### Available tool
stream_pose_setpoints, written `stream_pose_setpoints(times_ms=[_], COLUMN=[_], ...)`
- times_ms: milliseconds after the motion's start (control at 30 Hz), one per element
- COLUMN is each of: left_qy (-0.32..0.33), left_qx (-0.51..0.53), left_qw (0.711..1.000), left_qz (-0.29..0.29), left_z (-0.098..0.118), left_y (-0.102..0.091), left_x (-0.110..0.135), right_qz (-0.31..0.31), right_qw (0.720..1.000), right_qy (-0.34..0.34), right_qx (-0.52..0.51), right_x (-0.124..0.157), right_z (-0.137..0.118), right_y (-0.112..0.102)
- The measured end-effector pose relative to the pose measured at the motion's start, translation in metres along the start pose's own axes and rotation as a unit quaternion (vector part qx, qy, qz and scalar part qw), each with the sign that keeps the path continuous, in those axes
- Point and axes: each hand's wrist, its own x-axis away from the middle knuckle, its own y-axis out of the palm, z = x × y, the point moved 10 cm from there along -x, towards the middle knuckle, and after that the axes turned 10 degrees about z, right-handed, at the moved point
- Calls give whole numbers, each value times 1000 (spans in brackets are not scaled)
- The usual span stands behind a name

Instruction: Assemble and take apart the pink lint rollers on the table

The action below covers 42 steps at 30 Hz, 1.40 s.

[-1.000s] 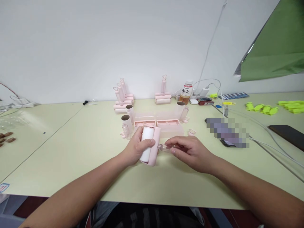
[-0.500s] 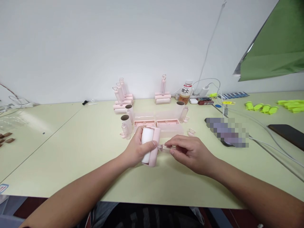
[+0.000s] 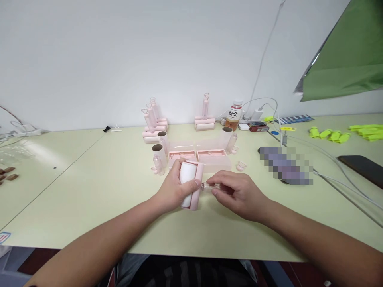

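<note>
My left hand [image 3: 176, 188] is closed around a pink lint roller head [image 3: 189, 178] with a white roll in it, the thumb pressed on its pink casing. My right hand [image 3: 236, 191] pinches a clear pink handle [image 3: 208, 186], whose end meets the casing's right side; whether it is seated there I cannot tell. Just behind lie open pink cases [image 3: 214, 162]. Paper rolls with brown cores [image 3: 158, 153] and clear handles [image 3: 158, 164] stand on both sides of the cases. A small pink heart-shaped piece [image 3: 241, 166] sits to the right.
Several complete pink lint rollers [image 3: 151, 123] stand at the back left, and one more [image 3: 205, 115] at back centre. A drink bottle [image 3: 233, 115], cables and a blurred phone [image 3: 283, 165] are to the right. Yellow-green pieces [image 3: 329, 135] lie farther right, brown pieces [image 3: 10, 176] at far left.
The lint roller head has shifted slightly right and tilted a little in my left hand. My right hand keeps its pinch on the handle, its fingers slightly moved.
</note>
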Motion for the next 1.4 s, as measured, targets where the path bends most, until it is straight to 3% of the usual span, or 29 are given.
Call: stream_pose_setpoints(times_ms=[200, 333, 433, 500, 600, 733, 833, 933, 1033, 1100, 1167, 1400], left_qy=[36, 52, 39, 12, -13, -16, -14, -2, 2, 3, 6, 5], left_qx=[-70, -44, 10, 69, 138, 164, 178, 187, 194, 197, 201, 185], left_qw=[997, 997, 998, 996, 990, 985, 983, 981, 980, 980, 979, 981], left_qz=[27, 25, 54, 50, 32, 52, 51, 46, 35, 31, 31, 60], left_z=[5, 12, 14, 10, 8, 10, 12, 15, 15, 15, 14, 11], left_y=[-2, -1, -8, -9, -8, -12, -11, -10, -8, -8, -9, -16], left_x=[1, 2, 1, -1, -5, -8, -8, -7, -8, -8, -9, -8], right_qz=[56, 56, 128, 174, 70, -81, -112, -44, 24, 20, -1, -65], right_qw=[998, 997, 989, 964, 915, 894, 900, 911, 931, 920, 906, 915], right_qy=[13, 16, 68, 173, 316, 349, 325, 349, 363, 339, 315, 262], right_qx=[-15, -47, -1, 99, 241, 268, 267, 216, -26, -195, -282, -300], right_x=[4, -2, -12, -13, -4, 11, 13, 9, 2, -2, -3, -2], right_z=[5, 8, 31, 65, 121, 157, 156, 144, 124, 105, 89, 68], right_y=[-1, -4, -41, -75, -90, -70, -60, -72, -69, -56, -44, -27])
